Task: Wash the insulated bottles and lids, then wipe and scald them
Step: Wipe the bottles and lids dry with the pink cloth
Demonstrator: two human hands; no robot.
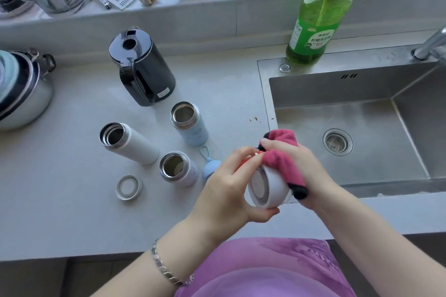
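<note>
- Gripping from both sides in the head view: the left hand (231, 185) was curled round a white lid (268, 190), thumb under its near rim and fingers over its far end. The right hand (296, 164) clutched a pink cloth (284, 161) and pressed it on the lid's upper side.
- Three bottles stood open-mouthed on the grey counter (72, 212): a white bottle (130, 143), a light blue bottle (189, 125) and a short pale bottle (178, 169). Bare steel showed inside each (whether water lay at the bottom could not be told).
- Behind them stood a black kettle (142, 67), lid shut. A green detergent bottle (318, 24), mostly full, stood on the sink's back ledge.
- The white lid was held on its side above the counter's front part, just left of the sink (337, 113), with its grey inner face turned toward the camera. A round blue lid (210, 169) with a loop lay just beside the left hand, next to the short pale bottle, and a ring seal (129, 187) lay flat left of that bottle.
- Both forearms came in from the bottom edge and met over the lid; the left wrist bore a metal bracelet (166, 270), and the right wrist was bent with the cloth's dark end hanging below it.
</note>
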